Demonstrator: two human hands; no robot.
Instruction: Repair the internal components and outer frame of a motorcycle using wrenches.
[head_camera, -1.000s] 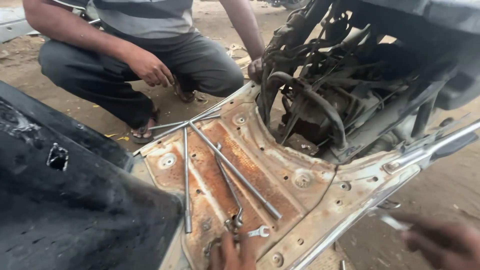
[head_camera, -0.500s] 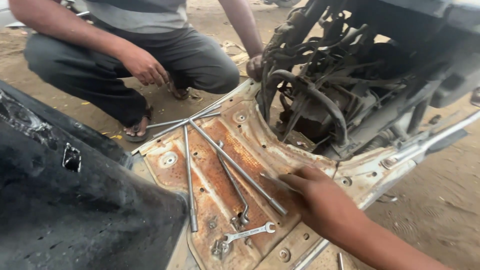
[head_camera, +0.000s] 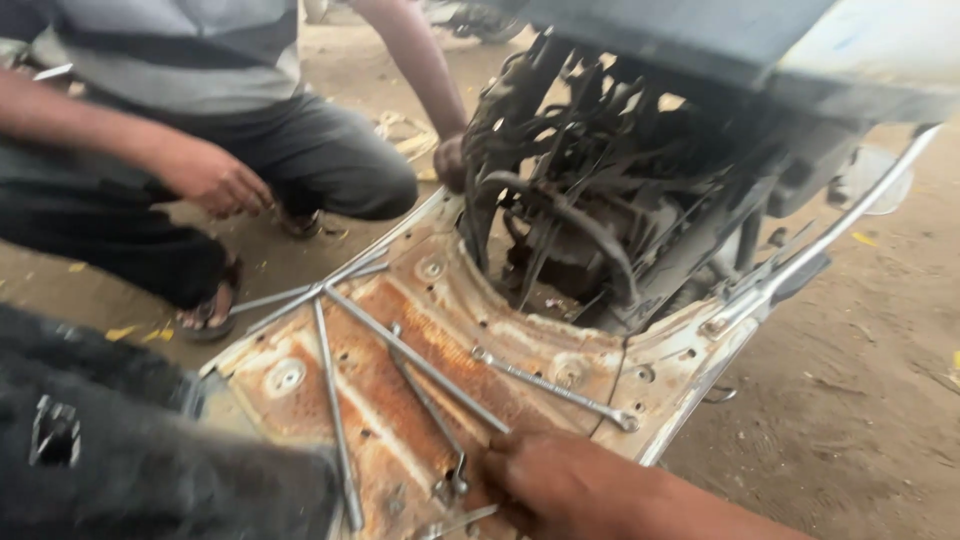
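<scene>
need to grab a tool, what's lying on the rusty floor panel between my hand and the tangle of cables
In the head view, a long slim wrench lies on the rusty floor panel between the right hand and the cables.

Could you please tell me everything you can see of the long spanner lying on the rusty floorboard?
The long spanner is a slim, grey, dull metal bar with a small ring at each end. It lies flat and aslant on the rusty floorboard, one ring toward the tangled cables, the other near the pale right edge. No hand touches it; the right hand rests on the board just below it. It looks worn but unbent.
</scene>
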